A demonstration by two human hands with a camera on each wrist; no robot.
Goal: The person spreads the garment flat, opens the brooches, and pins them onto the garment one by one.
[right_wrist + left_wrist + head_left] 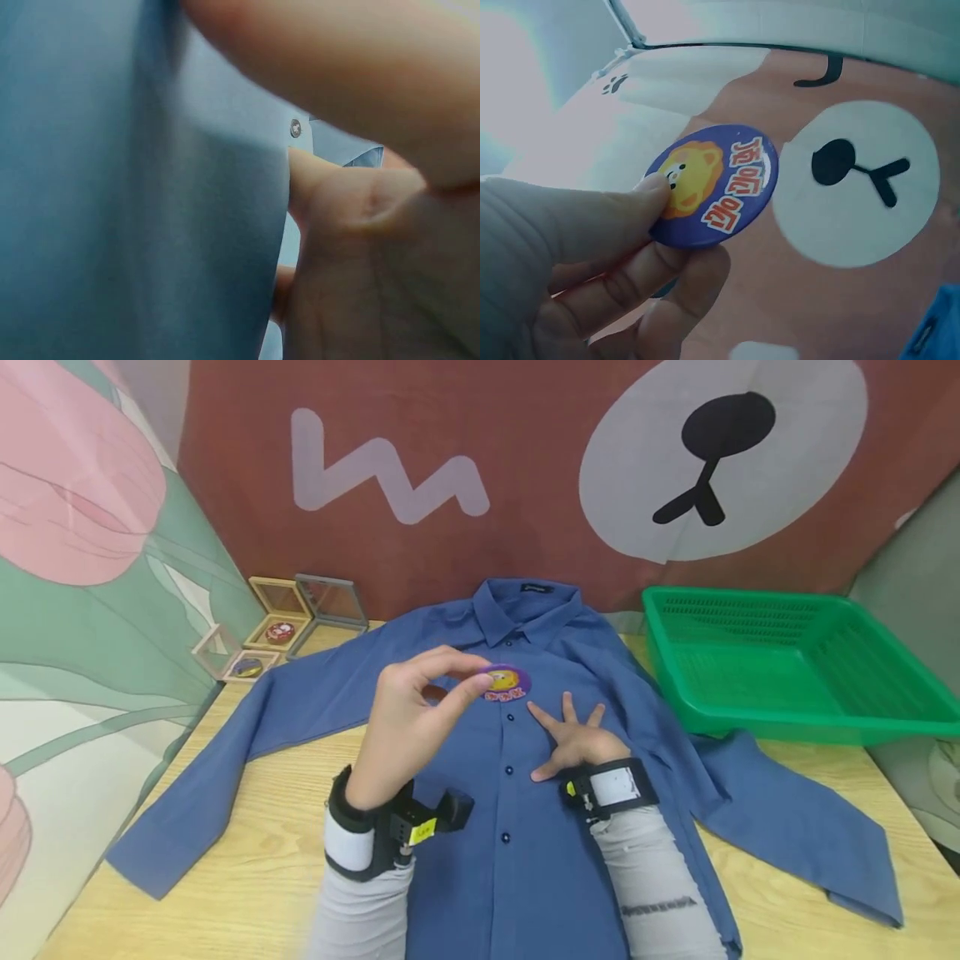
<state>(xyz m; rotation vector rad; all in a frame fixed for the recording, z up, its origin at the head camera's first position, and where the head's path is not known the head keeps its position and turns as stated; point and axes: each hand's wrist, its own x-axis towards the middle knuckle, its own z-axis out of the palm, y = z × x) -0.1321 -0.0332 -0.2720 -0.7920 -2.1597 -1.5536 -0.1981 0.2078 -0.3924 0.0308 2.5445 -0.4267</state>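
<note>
A blue button-up shirt lies spread face up, its collar toward the back wall. Between thumb and fingers my left hand pinches a round purple pin badge above the upper chest. The left wrist view shows a yellow lion face and orange-red lettering on the badge; its back is hidden. My right hand rests on the shirt's chest with fingers spread, right of the button row. Close up in the right wrist view are the shirt cloth and one small button.
Several small framed cases stand at the back left; a wooden one holds a red round badge, and a lighter one holds another badge. A green plastic basket stands at right, near one sleeve. Behind is a brown bear-print cloth.
</note>
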